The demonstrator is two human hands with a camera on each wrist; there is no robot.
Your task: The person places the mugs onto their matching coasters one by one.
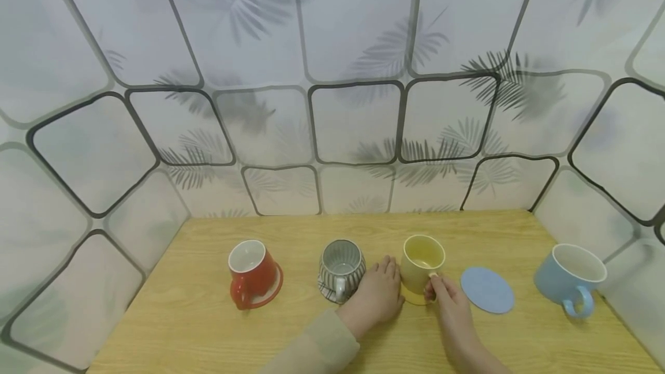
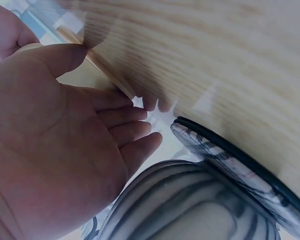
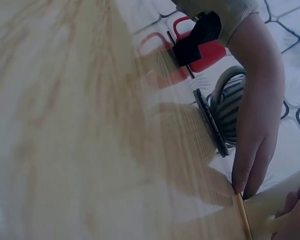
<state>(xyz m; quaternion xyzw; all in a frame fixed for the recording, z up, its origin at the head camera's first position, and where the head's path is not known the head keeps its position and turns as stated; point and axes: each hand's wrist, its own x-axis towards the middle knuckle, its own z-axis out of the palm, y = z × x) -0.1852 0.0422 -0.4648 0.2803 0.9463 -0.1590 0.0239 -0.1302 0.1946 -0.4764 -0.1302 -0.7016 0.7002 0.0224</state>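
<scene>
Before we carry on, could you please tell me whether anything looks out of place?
The blue mug does: it stands directly on the table, beside the blue coaster, whereas the red mug, gray striped mug and yellow mug each sit on a coaster. I see no spills.

Softly lit head view, dimmer wrist views, perhaps slightly blurred.

Leaf-printed walls [image 1: 353, 123], wood-grain tabletop [image 1: 208, 339]

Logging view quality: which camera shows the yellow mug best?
Head view: the yellow mug shows its rim, interior and body. Left wrist shows only a patch behind the left hand; right wrist, only a cropped part.
</scene>
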